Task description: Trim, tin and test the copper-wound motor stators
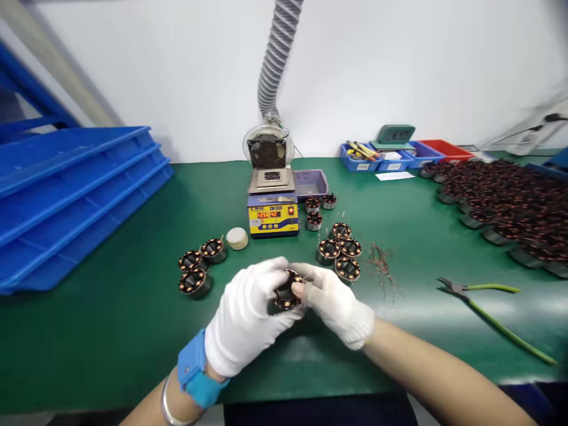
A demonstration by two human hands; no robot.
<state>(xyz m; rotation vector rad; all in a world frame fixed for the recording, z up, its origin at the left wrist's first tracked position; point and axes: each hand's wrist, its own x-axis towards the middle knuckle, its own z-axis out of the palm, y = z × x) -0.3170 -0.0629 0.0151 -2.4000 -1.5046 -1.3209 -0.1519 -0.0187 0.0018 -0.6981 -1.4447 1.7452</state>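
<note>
Between my two white-gloved hands is a motor stator [287, 303], a ring with copper-coloured spots round its rim. My left hand [248, 310] wraps round its left and lower side. On the stator's right side, my right hand [335, 299] closes with a bare thumb tip pressed at the rim; a thin wire end shows near those fingers. Left of my hands stand several similar stators [195, 282] beside a round cream pad [236, 238]. To the right is another cluster of stators [347, 268], with loose copper wire scraps [381, 263] beside it.
A solder pot [274, 220] with a digital display stands ahead under a grey duct hose [277, 59]. Green-handled cutting pliers [488, 310] lie open at right. Many stators [523, 207] fill the far right. Stacked blue trays [89, 195] stand left; small blue bins [359, 164] line the back.
</note>
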